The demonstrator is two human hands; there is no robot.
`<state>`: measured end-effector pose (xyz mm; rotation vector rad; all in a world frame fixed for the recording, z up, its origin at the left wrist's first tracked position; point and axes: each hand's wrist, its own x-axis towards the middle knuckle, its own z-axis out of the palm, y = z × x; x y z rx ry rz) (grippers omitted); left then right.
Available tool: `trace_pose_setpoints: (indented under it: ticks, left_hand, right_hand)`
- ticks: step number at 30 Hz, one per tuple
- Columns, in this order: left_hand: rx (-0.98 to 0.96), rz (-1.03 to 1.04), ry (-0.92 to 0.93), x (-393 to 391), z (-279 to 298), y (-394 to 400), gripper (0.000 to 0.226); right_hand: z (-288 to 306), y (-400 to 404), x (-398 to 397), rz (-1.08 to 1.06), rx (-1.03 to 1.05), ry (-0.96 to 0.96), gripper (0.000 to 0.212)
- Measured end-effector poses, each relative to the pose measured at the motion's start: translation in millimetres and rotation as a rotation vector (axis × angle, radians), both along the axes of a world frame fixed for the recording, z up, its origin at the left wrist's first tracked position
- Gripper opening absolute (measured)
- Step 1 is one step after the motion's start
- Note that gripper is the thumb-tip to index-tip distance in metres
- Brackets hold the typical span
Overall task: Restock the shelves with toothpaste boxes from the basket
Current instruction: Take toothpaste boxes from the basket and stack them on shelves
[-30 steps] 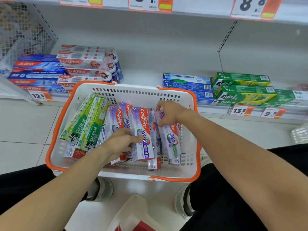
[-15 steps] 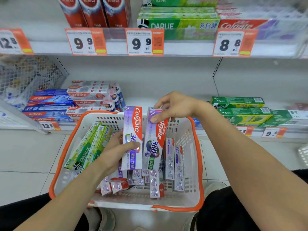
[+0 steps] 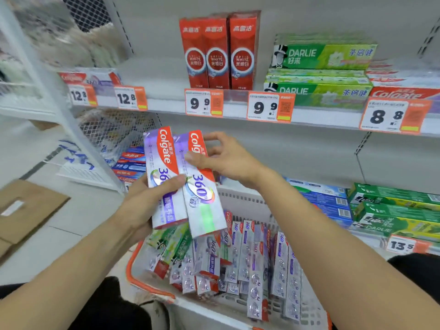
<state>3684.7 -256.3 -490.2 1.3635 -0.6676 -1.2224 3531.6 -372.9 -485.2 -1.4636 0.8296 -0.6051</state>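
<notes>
Two Colgate 360 boxes (image 3: 183, 184) are up above the basket (image 3: 152, 290), below the shelf (image 3: 166, 107). The left hand (image 3: 145, 206) clamps their lower halves; the right hand (image 3: 226, 158) pinches the tops. Light, stiff, glossy cartons, probably slippery — best held across the flat faces.

Purple-silver, red-banded boxes (image 3: 183, 184) at centre, a white, orange-rimmed basket (image 3: 142, 279) at the bottom, red cartons (image 3: 216, 52) at the top.
</notes>
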Motion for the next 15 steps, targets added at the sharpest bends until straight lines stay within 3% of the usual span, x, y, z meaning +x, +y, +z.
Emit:
trace_pose_setpoints:
  ticks: [3, 5, 9, 12, 15]
  left_hand:
    - [-0.061, 0.043, -0.065, 29.8, 33.5, 2.4, 0.020]
    - [-0.100, 0.056, -0.085, 50.7, 48.6, 1.3, 0.023]
    - [-0.147, 0.092, -0.131, 83.8, 60.3, -16.8, 0.040]
    - [-0.174, 0.205, -0.134, 105.8, 55.5, -43.6, 0.028]
    - [-0.166, 0.273, -0.170, 129.0, 44.1, -71.6, 0.041]
  right_hand:
    - [20.4, 10.9, 5.5, 0.250, 0.039, 0.029, 0.082]
    - [30.5, 18.5, 13.4, 0.331, 0.047, 0.030, 0.079]
    - [52.2, 23.7, 36.5, 0.184, -0.046, 0.020, 0.059]
    - [79.4, 0.8, 50.6, 0.012, -0.321, 0.157, 0.052]
    - [117.6, -35.2, 71.2, -0.105, -0.744, 0.377, 0.040]
